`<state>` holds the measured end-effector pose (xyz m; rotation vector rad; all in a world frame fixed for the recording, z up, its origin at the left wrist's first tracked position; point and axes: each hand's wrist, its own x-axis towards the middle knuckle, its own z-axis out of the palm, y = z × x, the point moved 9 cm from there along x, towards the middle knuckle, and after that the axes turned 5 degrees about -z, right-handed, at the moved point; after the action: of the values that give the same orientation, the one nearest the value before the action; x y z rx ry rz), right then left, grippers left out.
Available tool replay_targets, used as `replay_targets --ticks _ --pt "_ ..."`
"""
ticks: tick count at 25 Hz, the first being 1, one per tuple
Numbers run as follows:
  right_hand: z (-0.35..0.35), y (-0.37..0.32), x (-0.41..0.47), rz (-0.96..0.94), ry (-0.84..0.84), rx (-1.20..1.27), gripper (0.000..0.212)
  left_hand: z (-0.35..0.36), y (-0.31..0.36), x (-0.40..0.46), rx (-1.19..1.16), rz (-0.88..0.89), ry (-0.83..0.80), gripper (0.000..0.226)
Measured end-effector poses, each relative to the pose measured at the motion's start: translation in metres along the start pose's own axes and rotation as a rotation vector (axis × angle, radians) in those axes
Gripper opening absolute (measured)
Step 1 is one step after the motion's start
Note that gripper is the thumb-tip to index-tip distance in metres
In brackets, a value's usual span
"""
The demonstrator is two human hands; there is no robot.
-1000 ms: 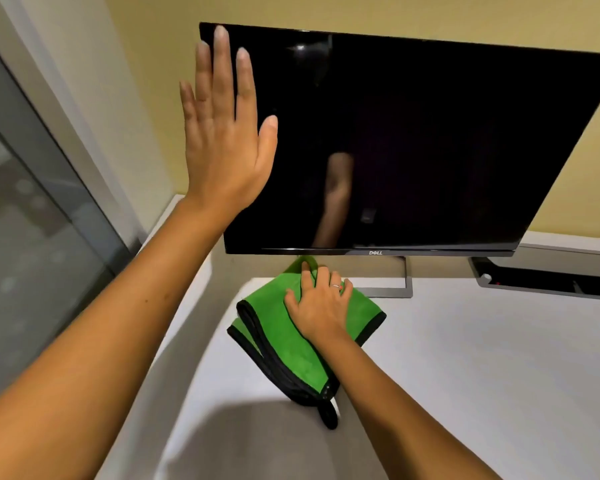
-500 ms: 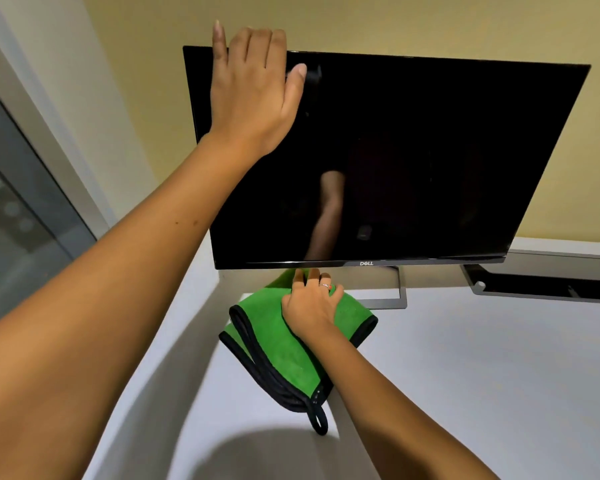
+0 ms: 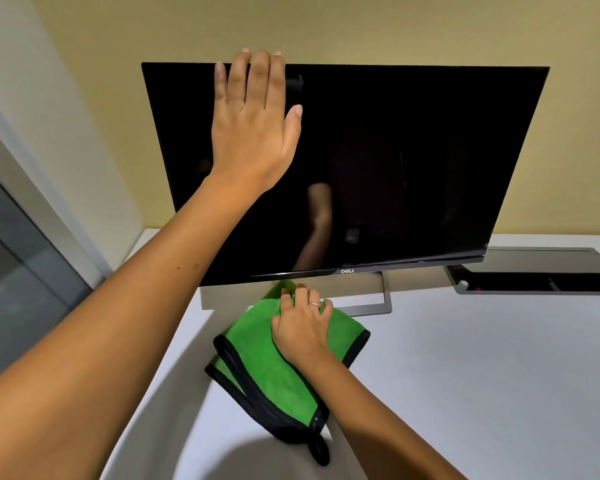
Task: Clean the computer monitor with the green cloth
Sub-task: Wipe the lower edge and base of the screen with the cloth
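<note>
A black Dell monitor (image 3: 413, 161), switched off, stands on a white table (image 3: 465, 375) against a yellow wall. My left hand (image 3: 253, 126) lies flat on the upper left of the screen, fingers straight and fingertips reaching the top edge. A folded green cloth (image 3: 267, 372) with black trim lies on the table just below the monitor's lower edge. My right hand (image 3: 300, 332) is on top of the cloth with its fingers curled into the fabric, which bunches up at its far end.
The monitor's grey metal stand (image 3: 378, 306) sits just behind the cloth. A flat dark device with a grey frame (image 3: 534, 271) lies on the table at the back right. A glass panel (image 3: 21, 271) runs along the left side.
My left hand moved right along the top of the screen and now lies flat on it. My right hand's fingers went from flat to curled into the cloth. The view shifted, so the monitor appears lower.
</note>
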<state>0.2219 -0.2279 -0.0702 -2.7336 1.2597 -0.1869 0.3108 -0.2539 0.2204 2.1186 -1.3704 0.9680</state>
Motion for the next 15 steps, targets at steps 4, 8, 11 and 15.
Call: replay_targets --ticks 4,8,11,15 --pt "-0.001 -0.003 0.018 0.031 -0.039 0.010 0.040 -0.004 0.002 -0.001 0.030 -0.003 0.019 0.063" --pt "0.005 0.005 -0.012 0.031 0.092 -0.021 0.046 -0.006 0.003 -0.001 0.046 -0.040 0.020 0.062" --pt "-0.001 0.030 -0.028 0.056 0.101 -0.008 0.053 -0.006 0.005 0.000 0.045 -0.064 0.014 0.062" --pt "-0.011 0.095 -0.039 0.159 0.026 -0.056 0.056 -0.008 0.007 0.001 0.021 -0.089 0.005 0.062"
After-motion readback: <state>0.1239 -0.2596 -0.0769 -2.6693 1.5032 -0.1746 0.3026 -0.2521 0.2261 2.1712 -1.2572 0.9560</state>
